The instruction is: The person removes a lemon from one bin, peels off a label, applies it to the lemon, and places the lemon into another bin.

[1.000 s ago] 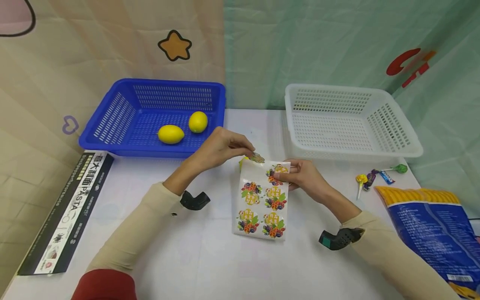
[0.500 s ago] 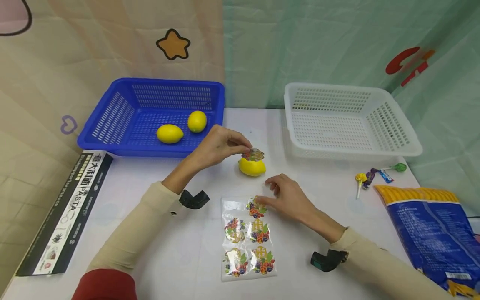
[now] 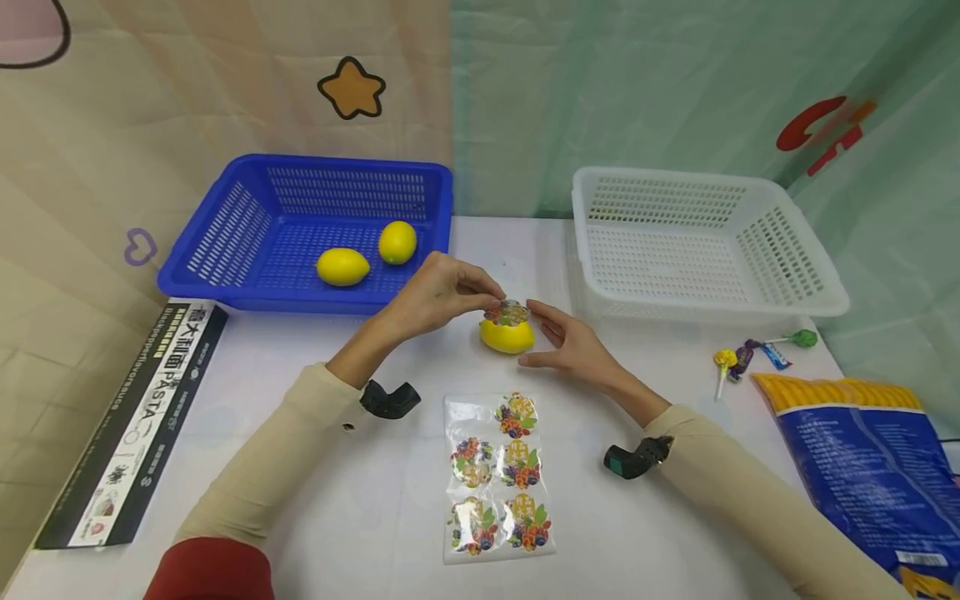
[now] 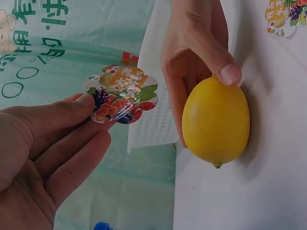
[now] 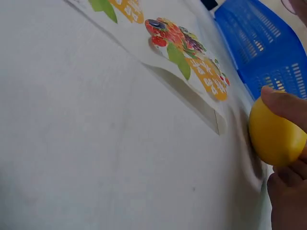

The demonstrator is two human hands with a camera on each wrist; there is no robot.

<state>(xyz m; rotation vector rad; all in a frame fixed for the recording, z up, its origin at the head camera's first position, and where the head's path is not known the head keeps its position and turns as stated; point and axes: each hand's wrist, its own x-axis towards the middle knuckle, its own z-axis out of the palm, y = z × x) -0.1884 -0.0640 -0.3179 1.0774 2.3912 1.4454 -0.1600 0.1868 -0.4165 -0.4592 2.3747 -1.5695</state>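
Observation:
My left hand [image 3: 441, 293] pinches a scalloped fruit sticker [image 4: 122, 94] between thumb and fingertips. In the head view this sticker hangs just above a yellow lemon [image 3: 507, 337] on the table and covers part of its upper side. My right hand [image 3: 576, 350] grips the lemon's right end, thumb on the near side and fingers on the far side. The right wrist view shows the thumb over the lemon [image 5: 276, 134] and fingertips beneath it. Nearer to me lies a glossy sticker sheet [image 3: 457, 492] with several fruit stickers; its upper left place is bare.
Behind stand a blue basket [image 3: 300, 300] with two lemons [image 3: 342, 267] and a white basket [image 3: 705, 310]. A black-and-white pasta box [image 3: 135, 425] lies at left. At right are lollipops [image 3: 724, 358], small wrapped sweets [image 3: 741, 360] and a blue-and-yellow bag [image 3: 862, 450].
My right hand has put the sticker sheet down nearer to me and moved up to grip the lemon. My left hand has drawn the sticker off the sheet and holds it over the lemon.

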